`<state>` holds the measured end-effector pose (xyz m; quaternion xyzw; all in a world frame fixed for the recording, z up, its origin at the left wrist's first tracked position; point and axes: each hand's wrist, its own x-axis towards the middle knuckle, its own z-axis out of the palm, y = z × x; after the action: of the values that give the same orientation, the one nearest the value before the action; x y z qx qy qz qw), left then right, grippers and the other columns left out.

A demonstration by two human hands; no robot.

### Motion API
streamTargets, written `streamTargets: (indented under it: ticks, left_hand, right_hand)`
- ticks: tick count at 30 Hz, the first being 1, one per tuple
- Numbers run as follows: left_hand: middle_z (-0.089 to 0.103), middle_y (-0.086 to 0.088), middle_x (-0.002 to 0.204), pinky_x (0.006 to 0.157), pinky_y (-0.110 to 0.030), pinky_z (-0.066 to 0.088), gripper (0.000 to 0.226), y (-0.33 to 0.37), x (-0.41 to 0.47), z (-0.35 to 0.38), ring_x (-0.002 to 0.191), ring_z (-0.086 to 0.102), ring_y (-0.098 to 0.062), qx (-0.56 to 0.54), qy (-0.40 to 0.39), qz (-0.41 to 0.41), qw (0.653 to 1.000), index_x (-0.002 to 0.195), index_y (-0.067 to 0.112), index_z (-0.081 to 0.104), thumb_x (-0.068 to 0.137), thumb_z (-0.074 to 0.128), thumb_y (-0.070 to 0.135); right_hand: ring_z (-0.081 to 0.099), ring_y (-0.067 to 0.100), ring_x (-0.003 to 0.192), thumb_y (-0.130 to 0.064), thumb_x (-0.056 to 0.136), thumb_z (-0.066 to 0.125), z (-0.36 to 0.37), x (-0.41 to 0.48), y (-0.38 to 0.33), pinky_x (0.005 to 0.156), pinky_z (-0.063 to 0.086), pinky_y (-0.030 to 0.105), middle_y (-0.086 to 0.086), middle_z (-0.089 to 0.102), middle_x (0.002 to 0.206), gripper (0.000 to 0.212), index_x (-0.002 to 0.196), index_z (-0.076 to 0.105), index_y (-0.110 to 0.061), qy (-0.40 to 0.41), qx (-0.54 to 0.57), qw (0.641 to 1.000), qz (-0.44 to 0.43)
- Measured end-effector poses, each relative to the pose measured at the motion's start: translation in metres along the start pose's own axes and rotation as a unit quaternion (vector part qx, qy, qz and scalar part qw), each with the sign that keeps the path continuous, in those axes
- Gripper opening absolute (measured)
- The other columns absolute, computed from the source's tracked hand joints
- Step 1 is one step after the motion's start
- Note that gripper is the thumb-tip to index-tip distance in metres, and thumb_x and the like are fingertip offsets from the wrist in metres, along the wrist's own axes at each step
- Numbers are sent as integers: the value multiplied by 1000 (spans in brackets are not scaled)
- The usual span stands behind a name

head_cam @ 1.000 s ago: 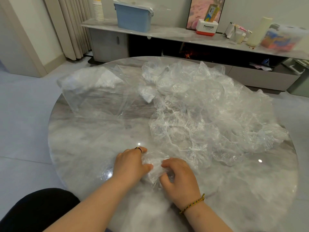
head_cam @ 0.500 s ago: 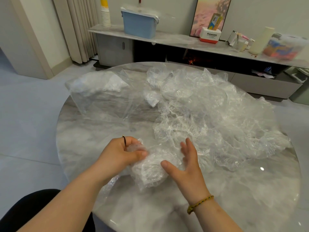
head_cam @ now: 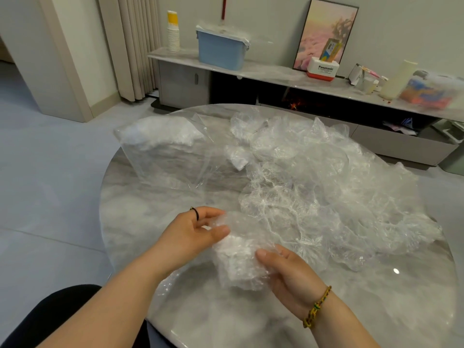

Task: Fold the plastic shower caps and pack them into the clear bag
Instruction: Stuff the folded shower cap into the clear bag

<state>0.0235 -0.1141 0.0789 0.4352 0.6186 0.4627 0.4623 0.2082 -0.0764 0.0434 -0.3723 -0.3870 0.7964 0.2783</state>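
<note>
A folded clear shower cap [head_cam: 238,262] hangs just above the near part of the round marble table [head_cam: 160,212]. My left hand [head_cam: 198,229] pinches its upper end between thumb and fingers. My right hand [head_cam: 286,270] grips its lower right side. A big loose heap of crumpled clear shower caps [head_cam: 326,192] covers the table's middle and right. The clear bag [head_cam: 165,151] lies at the far left of the table, its mouth facing right, with white folded caps packed inside.
Behind the table runs a low grey sideboard [head_cam: 276,74] with a blue lidded box [head_cam: 221,50], stacked paper cups [head_cam: 173,33], a framed picture [head_cam: 326,33] and a Panasonic box [head_cam: 322,69]. Curtains [head_cam: 135,46] hang at the left. Tiled floor surrounds the table.
Both hands pressed the cap flat on the table a second ago. They have since lifted it off the surface, and my right hand, briefly open, has closed on its lower side.
</note>
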Motion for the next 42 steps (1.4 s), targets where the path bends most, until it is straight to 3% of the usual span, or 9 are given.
streamTargets:
  ticks: [2,4,6,9,15,25,30,39,42]
  left_hand:
    - [62,9,84,60,-3,41,7,-1,6,-6,63,60,-3,41,92,13,995,87,26,59,86,62,20]
    - [58,7,79,59,-5,38,3,1,16,-20,68,54,-8,91,223,38,970,85,21,58,88,58,20]
    - [56,-1,94,72,-19,40,9,4,28,-38,84,54,-18,142,319,48,936,96,18,61,89,57,22]
    - [41,-8,131,100,-35,31,36,8,47,-57,122,39,-28,197,376,30,905,122,11,54,90,55,27]
    - [12,-3,153,107,-44,27,71,3,85,-76,137,20,-28,195,353,-49,914,145,18,22,87,57,40]
    - [18,-5,150,70,-28,40,82,-27,107,-94,110,52,-31,65,281,-109,951,148,24,12,82,55,0]
    - [30,-11,145,52,-25,40,81,-36,114,-108,88,55,-28,60,293,-109,948,147,25,18,80,53,-5]
    - [29,-1,148,70,-21,34,75,-32,113,-110,122,45,-23,67,272,-112,954,147,23,15,87,51,-3]
    - [33,0,145,74,-20,34,74,-32,113,-114,122,45,-22,39,266,-101,958,146,24,20,86,55,-2]
  right_hand:
    - [69,23,70,-31,20,94,4,-1,-8,60,58,30,16,69,84,84,91,64,3,22,27,999,-5]
    - [70,27,64,-19,45,89,7,-2,-20,49,56,31,15,70,79,53,87,63,2,37,52,998,-11]
    - [68,26,57,-2,80,58,16,1,-35,43,54,31,16,67,77,9,89,55,0,66,70,995,-13]
    - [68,25,55,2,93,39,27,16,-50,41,53,32,17,61,89,12,97,50,-2,86,79,993,-18]
    - [69,27,68,2,94,41,51,64,-63,44,55,32,17,40,141,55,144,22,-9,84,72,994,-24]
    - [61,28,71,9,95,29,103,146,-101,42,52,27,13,55,90,24,103,47,-6,56,-102,992,42]
    - [60,23,82,4,92,40,120,200,-105,76,53,33,7,51,83,22,78,45,-12,92,-439,889,91]
    - [44,19,87,-1,92,44,148,275,-82,87,45,31,-3,37,72,35,64,35,-19,107,-401,908,54]
    - [43,20,87,1,92,45,163,291,-74,95,45,34,-3,36,75,16,86,52,-12,66,-329,939,76]
